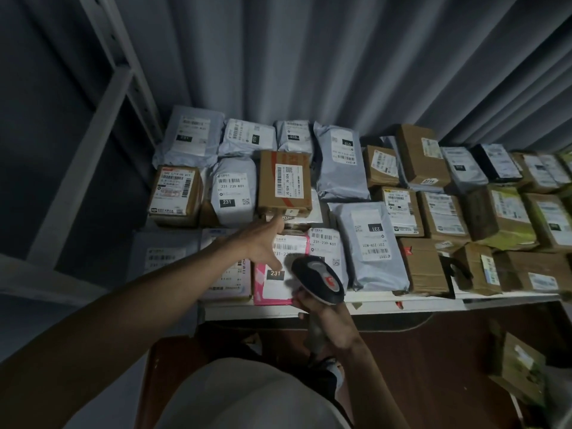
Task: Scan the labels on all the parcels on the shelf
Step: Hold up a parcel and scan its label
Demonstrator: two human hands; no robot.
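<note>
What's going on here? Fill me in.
A person is working through parcels laid out on a shelf. The right hand grips a handheld barcode scanner aimed toward the pink parcel at the front edge. The left hand reaches forward with fingers extended, over the pink parcel and toward the brown box behind it. Grey mailer bags and cardboard boxes cover the shelf, labels up.

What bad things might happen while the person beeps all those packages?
The left hand hovers over the pink parcel, so it may block that label from the scanner in the right hand. The room is dim, so labels may read poorly. Parcels sit crowded and overlapping, so one could get skipped.
</note>
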